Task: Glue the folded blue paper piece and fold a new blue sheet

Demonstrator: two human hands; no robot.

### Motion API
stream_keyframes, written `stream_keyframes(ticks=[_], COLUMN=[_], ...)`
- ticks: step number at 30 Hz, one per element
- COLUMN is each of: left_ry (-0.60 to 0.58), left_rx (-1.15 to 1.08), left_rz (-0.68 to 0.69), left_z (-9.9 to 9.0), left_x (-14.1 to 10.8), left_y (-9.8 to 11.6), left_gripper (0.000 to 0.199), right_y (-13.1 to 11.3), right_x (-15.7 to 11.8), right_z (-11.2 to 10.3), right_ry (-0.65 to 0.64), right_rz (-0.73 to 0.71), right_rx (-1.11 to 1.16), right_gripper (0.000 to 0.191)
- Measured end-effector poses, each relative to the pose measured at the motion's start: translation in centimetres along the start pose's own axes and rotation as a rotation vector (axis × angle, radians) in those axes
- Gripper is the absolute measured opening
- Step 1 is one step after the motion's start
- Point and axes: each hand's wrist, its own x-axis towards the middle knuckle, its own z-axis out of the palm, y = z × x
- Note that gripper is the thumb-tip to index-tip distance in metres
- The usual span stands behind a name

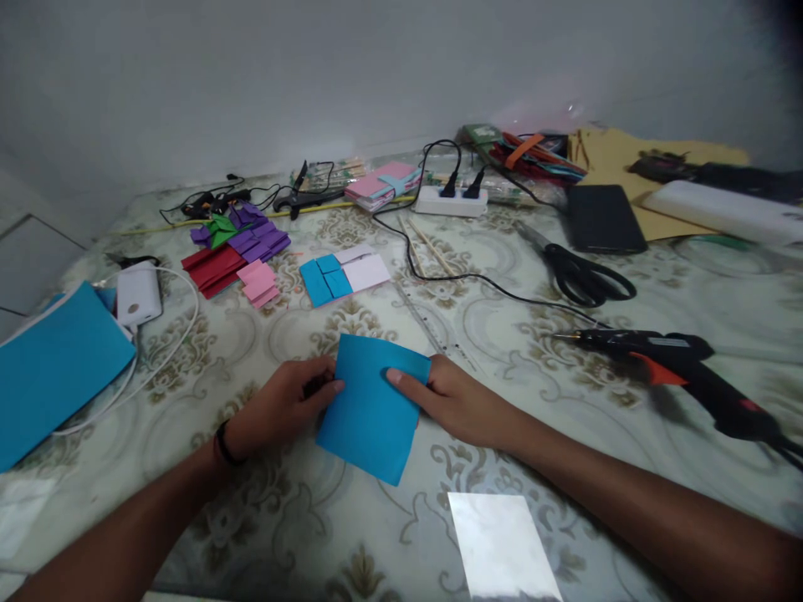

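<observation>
Between my two hands is a blue sheet of paper, lifted off the patterned tabletop and slightly tilted. My left hand pinches its left edge, thumb at the front and fingers partly hidden behind. On the right side, my right hand grips it with the thumb flat on the front face; the fingers underneath are mostly hidden. Beyond the sheet lie small blue folded pieces on a white and pink card. A clear ruler lies just past my right hand.
A glue gun and black-handled scissors lie at right. A power strip with cables stands behind. At left are blue sheets, a white power bank and folded red papers. A white rectangle lies near the front.
</observation>
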Motion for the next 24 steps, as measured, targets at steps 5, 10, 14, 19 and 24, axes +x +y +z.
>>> stream_keyframes(ticks=[5, 10, 14, 19, 24], left_ry=[-0.012, 0.002, -0.002, -0.005, -0.001], left_rx=[-0.005, 0.003, -0.001, -0.005, 0.010], left_rz=[-0.004, 0.012, 0.025, 0.009, 0.023], left_z=[0.01, -0.03, -0.12, -0.06, 0.04], left_x=[0.01, -0.15, -0.15, 0.03, -0.03], left_y=[0.00, 0.03, 0.22, 0.16, -0.02], left_gripper=[0.029, 0.029, 0.028, 0.028, 0.028], right_y=[0.09, 0.07, 0.08, 0.05, 0.05], right_x=[0.00, 0.07, 0.07, 0.04, -0.09], right_z=[0.03, 0.06, 0.04, 0.13, 0.16], right_ry=[0.003, -0.001, -0.001, -0.005, -0.008], right_rz=[0.008, 0.023, 0.029, 0.022, 0.013], right_rx=[-0.025, -0.030, -0.035, -0.017, -0.022], right_gripper=[0.065, 0.064, 0.063, 0.062, 0.060])
